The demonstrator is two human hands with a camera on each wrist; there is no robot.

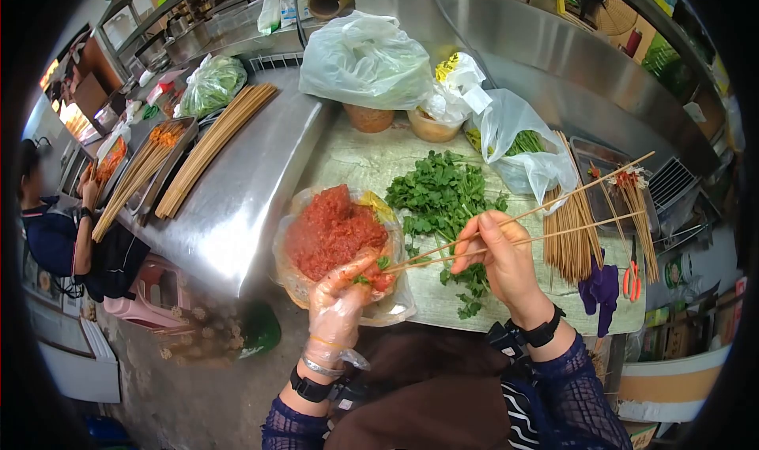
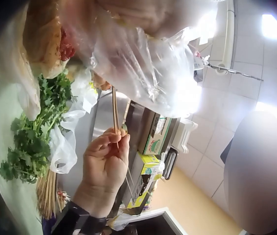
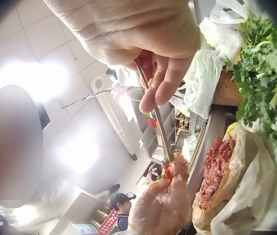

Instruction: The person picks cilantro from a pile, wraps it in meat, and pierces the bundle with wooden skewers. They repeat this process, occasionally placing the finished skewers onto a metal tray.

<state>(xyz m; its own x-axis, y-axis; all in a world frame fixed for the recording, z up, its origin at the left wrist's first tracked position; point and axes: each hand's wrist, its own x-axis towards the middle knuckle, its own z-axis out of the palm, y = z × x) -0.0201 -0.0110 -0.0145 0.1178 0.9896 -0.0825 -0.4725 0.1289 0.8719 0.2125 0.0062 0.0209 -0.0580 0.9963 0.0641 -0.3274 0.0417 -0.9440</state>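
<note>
My left hand (image 1: 340, 300), in a clear plastic glove, holds a small lump of red meat (image 3: 167, 171) with green leaf at the tips of two thin wooden skewers (image 1: 443, 254). My right hand (image 1: 506, 264) is bare and pinches those skewers between thumb and fingers; their long ends spread apart to the right. Just beyond the left hand, a plastic-lined basket holds a heap of red minced meat (image 1: 336, 233). A bunch of coriander (image 1: 439, 193) lies on the table behind the right hand. In the left wrist view, the glove's plastic (image 2: 133, 63) hides most of the left fingers.
Bundled skewers (image 1: 573, 233), a purple cloth (image 1: 601, 292) and orange-handled scissors (image 1: 632, 280) lie at right. Bagged greens (image 1: 364, 59) stand on a pot behind. On the steel counter (image 1: 253, 165) at left are more skewers (image 1: 213, 150). Another person (image 1: 59, 221) is at far left.
</note>
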